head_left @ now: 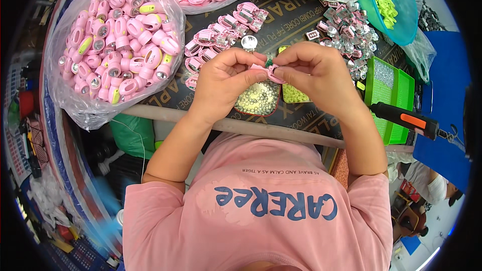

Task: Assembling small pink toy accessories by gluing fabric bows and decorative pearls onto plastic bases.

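Both hands meet over the front of the table, around a small pink plastic flashlight shell (273, 75). My left hand (225, 83) pinches its left side between thumb and fingers. My right hand (317, 76) grips the other side, its fingertips covering much of the piece. A small dark green part (268, 63) shows between the fingertips; whether it belongs to the shell I cannot tell. Just beyond stands a round silver reflector (249, 42). Below the hands are a dish (251, 114) of small clear rings and a tray of yellow-green bits (295, 95).
A clear bag (83, 110) of pink flashlights fills the left. Open pink shells (216, 37) lie in rows behind my hands, with metal-and-pink inserts (351, 35) to the right. A green compartment box (393, 95), a hanging electric screwdriver (406, 120) and a turquoise basin (409, 17) stand farther right.
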Demonstrator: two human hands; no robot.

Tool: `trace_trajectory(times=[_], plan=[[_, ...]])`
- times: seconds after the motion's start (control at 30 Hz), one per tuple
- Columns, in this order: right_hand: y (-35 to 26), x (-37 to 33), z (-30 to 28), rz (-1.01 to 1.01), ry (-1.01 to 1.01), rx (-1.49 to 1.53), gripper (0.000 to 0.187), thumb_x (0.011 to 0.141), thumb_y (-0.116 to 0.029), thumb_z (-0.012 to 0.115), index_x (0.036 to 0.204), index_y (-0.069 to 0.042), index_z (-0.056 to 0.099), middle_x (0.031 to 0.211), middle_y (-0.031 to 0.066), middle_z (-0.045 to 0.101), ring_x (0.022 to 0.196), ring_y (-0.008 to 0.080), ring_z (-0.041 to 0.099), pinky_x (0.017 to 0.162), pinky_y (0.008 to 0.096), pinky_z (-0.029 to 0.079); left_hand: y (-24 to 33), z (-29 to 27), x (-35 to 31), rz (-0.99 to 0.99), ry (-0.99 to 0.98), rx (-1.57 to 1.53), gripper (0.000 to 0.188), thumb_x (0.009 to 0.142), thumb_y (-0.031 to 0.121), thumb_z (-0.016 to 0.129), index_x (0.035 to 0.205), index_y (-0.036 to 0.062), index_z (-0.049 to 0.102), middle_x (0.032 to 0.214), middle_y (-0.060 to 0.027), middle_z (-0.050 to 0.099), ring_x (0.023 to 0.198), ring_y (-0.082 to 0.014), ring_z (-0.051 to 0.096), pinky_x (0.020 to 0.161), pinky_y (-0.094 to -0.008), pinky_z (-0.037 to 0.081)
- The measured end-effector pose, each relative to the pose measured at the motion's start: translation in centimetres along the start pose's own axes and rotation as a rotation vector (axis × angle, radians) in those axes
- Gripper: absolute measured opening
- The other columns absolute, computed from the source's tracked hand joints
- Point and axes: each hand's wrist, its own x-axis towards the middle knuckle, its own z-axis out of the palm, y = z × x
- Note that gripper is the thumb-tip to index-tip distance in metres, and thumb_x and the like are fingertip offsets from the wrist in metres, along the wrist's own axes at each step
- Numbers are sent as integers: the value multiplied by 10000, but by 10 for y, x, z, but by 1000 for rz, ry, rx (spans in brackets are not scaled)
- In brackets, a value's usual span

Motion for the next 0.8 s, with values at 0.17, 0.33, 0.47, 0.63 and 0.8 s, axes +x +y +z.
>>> trace_trajectory(times=[0.17,0.33,0.47,0.63,0.8], plan=[[-16,8,-8,92,-83,-70,116,909,64,721,1023,71,700,928,72,738,887,117,716,798,246,591,5,0,0,-36,-22,-48,179,908,-16,749,1073,-26,681,1158,-125,703,993,-165,708,910,-292,576],[-12,5,-4,16,-58,-179,180,891,35,751,1067,52,714,1009,89,747,944,145,717,825,285,589,-5,-2,-3,-34,24,-144,191,915,-16,745,1087,-28,663,1140,-139,708,987,-167,705,912,-302,578],[-3,-6,9,-391,77,-330,313,801,-31,810,1098,4,718,1098,182,714,988,331,700,854,409,563,-7,0,-4,-15,81,-325,201,919,-27,734,1102,-29,650,1142,-148,705,969,-177,707,903,-314,582],[18,-7,24,-646,272,-500,314,749,18,802,1041,0,687,1021,157,708,891,355,679,788,418,559,-10,12,-11,-12,87,-464,194,920,-49,721,1097,-22,648,1194,-164,681,1017,-187,694,917,-320,578],[33,-11,35,-709,378,-467,325,746,24,801,1050,-2,689,996,162,715,871,350,687,776,420,564,-13,10,-16,4,61,-385,164,929,-68,692,1078,-8,657,1249,-162,661,1079,-188,672,972,-330,554]])
